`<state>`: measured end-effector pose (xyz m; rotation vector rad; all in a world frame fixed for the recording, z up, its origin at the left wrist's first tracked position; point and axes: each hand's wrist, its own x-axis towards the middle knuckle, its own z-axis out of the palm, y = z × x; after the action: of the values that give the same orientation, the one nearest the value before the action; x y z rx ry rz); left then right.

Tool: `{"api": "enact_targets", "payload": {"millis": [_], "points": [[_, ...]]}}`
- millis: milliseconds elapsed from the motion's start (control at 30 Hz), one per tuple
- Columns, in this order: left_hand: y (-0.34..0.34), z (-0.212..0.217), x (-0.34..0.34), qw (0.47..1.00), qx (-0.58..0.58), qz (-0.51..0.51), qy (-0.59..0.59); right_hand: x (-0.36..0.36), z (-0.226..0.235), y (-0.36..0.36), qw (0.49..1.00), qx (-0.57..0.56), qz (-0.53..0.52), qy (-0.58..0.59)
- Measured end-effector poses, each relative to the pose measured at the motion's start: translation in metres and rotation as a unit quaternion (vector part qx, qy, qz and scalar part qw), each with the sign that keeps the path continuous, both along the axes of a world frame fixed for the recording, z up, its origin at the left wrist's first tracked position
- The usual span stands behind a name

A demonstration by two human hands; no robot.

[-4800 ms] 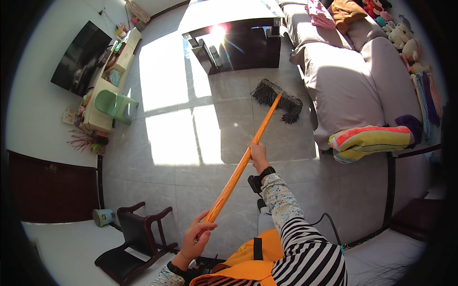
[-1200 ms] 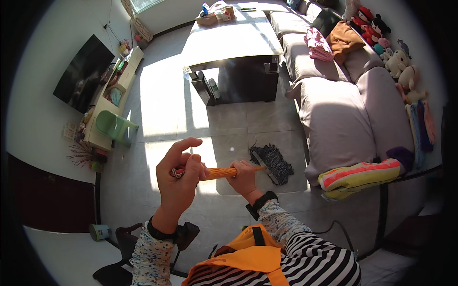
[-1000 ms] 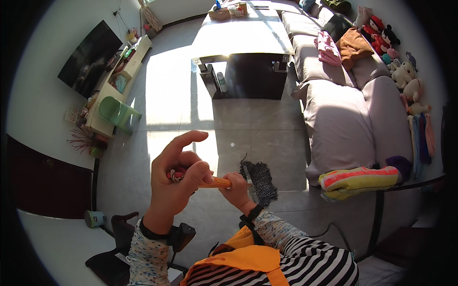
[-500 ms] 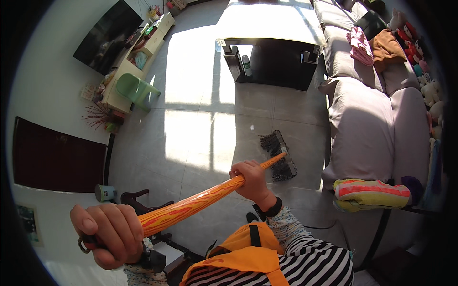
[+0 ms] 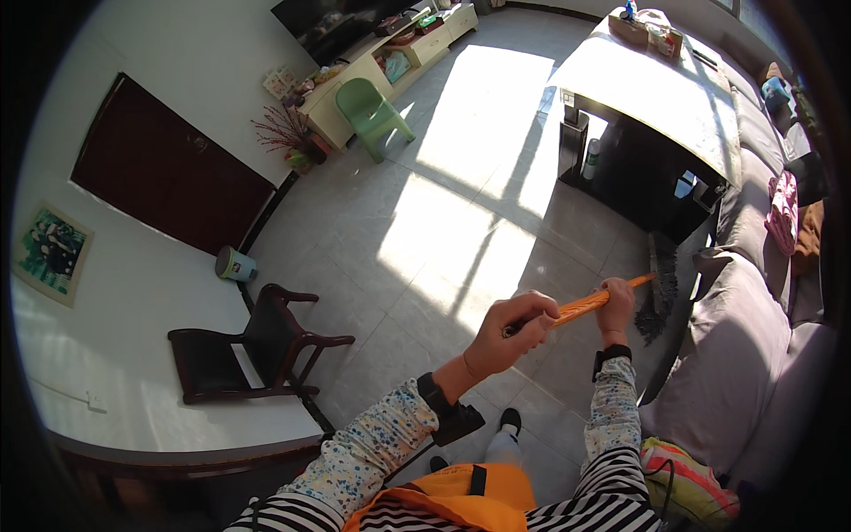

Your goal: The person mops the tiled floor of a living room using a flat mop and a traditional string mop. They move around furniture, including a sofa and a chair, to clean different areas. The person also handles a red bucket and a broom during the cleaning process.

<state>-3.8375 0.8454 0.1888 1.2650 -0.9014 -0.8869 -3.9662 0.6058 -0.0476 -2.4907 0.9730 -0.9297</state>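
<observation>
I hold a broom with an orange handle (image 5: 581,308) and a dark bristle head (image 5: 659,285). My left hand (image 5: 514,332) is closed around the near end of the handle. My right hand (image 5: 616,301) grips the handle farther along, close to the head. The bristle head rests on the grey tiled floor beside the front edge of the grey sofa (image 5: 736,355) and near the dark coffee table (image 5: 660,106).
A dark wooden chair (image 5: 257,350) stands at the left by the wall, with a small bin (image 5: 235,264) beyond it. A green plastic chair (image 5: 377,111) sits by a low TV cabinet (image 5: 390,66). Sunlit floor tiles (image 5: 461,204) lie between them.
The view has swung left toward the wall and chair. My left hand has come up along the handle from the low left to the middle, and the broom head now lies beside the sofa.
</observation>
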Motion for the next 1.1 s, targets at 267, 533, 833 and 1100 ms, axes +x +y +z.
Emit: {"api": "enact_targets", "payload": {"millis": [267,533,833,1100], "points": [[0.067,-0.061,0.037,0.988,-0.013,0.145,0.047,0.074,-0.071,0.072,0.999,0.043,-0.009,0.029],[0.234,-0.046,0.0,0.979,0.023,0.2,-0.03,0.085,-0.065,0.234,0.997,0.068,0.036,-0.021],[0.503,0.07,-0.023,0.956,-0.081,0.249,-0.136,0.055,0.007,0.549,0.976,0.143,0.156,-0.043],[0.623,0.166,-0.017,0.928,-0.145,0.286,-0.189,0.006,0.072,0.774,0.87,0.349,0.348,-0.031]]}}
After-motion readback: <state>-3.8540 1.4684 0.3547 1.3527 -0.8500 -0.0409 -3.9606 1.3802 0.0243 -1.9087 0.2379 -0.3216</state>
